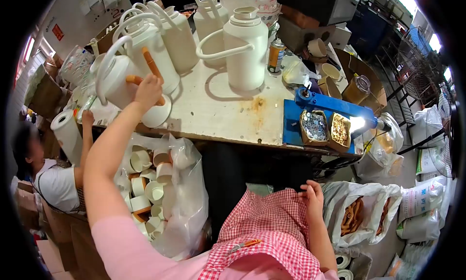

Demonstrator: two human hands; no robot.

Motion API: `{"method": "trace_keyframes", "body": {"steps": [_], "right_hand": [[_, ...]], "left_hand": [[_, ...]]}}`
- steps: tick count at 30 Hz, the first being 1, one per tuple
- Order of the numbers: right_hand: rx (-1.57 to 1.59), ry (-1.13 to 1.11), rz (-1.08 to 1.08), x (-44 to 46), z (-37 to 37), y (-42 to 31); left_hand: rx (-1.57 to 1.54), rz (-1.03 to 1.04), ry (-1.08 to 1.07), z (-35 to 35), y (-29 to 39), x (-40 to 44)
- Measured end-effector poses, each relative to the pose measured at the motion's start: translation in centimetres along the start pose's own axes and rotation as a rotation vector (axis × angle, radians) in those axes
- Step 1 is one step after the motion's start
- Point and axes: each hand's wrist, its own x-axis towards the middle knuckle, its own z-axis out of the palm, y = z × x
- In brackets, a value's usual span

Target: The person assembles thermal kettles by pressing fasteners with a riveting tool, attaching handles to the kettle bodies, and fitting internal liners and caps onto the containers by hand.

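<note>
My left hand [148,91] is closed round an orange-brown handle [133,79] of a white jug [115,78] at the table's left. The jug leans to the left, and a round white base or lid [157,112] shows beneath the hand. Another orange-brown handle [151,61] stands just above my fingers, in front of a larger white jug [145,44]. My right hand [312,194] rests low near my lap, beside the checked apron [272,217], its fingers loosely apart with nothing in them.
A white jug [244,57] stands mid-table beside a spray can [275,56]. At right, a blue press [335,106] has boxes of silver [313,125] and brass [340,129] parts. Below are bags of white cups [154,191] and brown handles [352,216]. Another person [58,183] sits at left.
</note>
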Motion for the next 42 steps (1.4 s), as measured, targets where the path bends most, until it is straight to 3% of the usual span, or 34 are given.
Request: {"method": "trace_keyframes", "body": {"steps": [3, 6, 9, 11, 13, 15, 16, 18, 20, 22, 23, 24, 26, 28, 30, 32, 33, 34, 35, 36, 37, 38, 40, 42], "right_hand": [[-0.013, 0.084, 0.07, -1.1, -1.1, 0.9], [0.006, 0.118, 0.147, -1.6, -3.2, 3.6], [-0.086, 0.067, 0.168, -0.5, -2.3, 2.9], [-0.097, -0.075, 0.167, 1.0, 0.4, 1.4], [-0.137, -0.282, 0.122, 3.1, 4.5, -1.6], [-0.124, -0.471, 0.031, 4.8, 8.9, -3.9], [-0.063, -0.527, 0.033, 5.4, 10.9, -4.5], [0.055, -0.564, 0.06, 6.5, 14.2, -5.4], [0.122, -0.431, -0.009, 6.4, 17.7, -4.5], [0.195, -0.381, 0.025, 6.8, 19.8, -1.8], [0.113, -0.29, -0.031, 4.6, 20.6, -3.0], [0.237, -0.227, -0.038, 3.6, 20.5, -2.5], [0.42, -0.29, -0.058, 3.0, 18.3, -2.1], [0.359, -0.172, -0.353, 0.7, 15.8, -3.4], [0.072, -0.227, -0.199, 0.0, 9.9, -7.3], [0.102, -0.285, 0.2, 0.8, 5.4, -6.7], [0.044, -0.249, 0.384, 0.9, 3.1, -5.5], [-0.004, -0.235, 0.558, 1.3, 1.1, -4.1], [-0.119, -0.181, 0.504, 1.4, -0.9, -1.5], [-0.501, -0.259, 0.345, 2.7, -4.3, 0.6], [-0.804, -0.171, 0.179, 2.6, -4.6, -1.9], [-1.105, -0.086, 0.011, 2.6, -4.4, -5.4], [-0.863, 0.051, -0.401, 5.3, -4.3, -7.3], [-0.81, 0.052, -0.585, 9.1, -2.5, -11.3]], "left_hand": [[-0.043, -0.113, -0.032, 6.5, 1.0, 0.8], [-0.321, -0.087, -0.168, 0.4, -2.1, 0.8], [-0.738, -0.207, 0.145, -6.6, -1.2, 4.6], [-0.953, -0.37, 0.477, -8.3, 0.1, 9.2], [-0.922, -0.491, 0.595, -7.8, 2.2, 14.8], [-1.044, -0.331, -0.012, -9.8, 1.7, 16.9], [-1.041, -0.344, -0.011, -10.6, 1.3, 16.4], [-1.046, -0.399, 0.349, -13.9, 0.5, 14.1], [-0.994, -0.475, 0.402, -20.0, -1.3, 9.3], [-1.017, -0.62, 0.322, -25.5, -2.6, 3.7], [-1.233, -0.649, 0.202, -28.2, -3.4, -0.7], [-1.462, -0.662, 0.093, -30.3, -4.0, -4.3], [-1.572, -0.701, 0.004, -33.0, -4.3, -7.9], [-1.739, -0.883, -0.097, -32.6, -4.5, -10.0], [-1.811, -0.898, -0.123, -29.3, -3.9, -11.0], [-1.704, -0.83, -0.085, -24.0, 1.1, -11.0], [-1.466, -0.738, -0.122, -25.3, 3.5, -9.7], [-1.2, -0.537, 0.165, -24.0, 7.4, -10.0], [-1.188, -0.461, 0.173, -24.0, 10.4, -10.3], [-1.528, -0.414, 0.141, -24.7, 12.7, -10.4], [-1.774, -0.445, 0.028, -26.5, 13.9, -10.4], [-1.788, -0.427, 0.024, -26.0, 15.0, -11.1], [-2.464, -0.702, -0.415, -24.4, 18.2, -12.5], [-2.394, -0.651, -0.439, -25.3, 17.2, -11.5]]}}
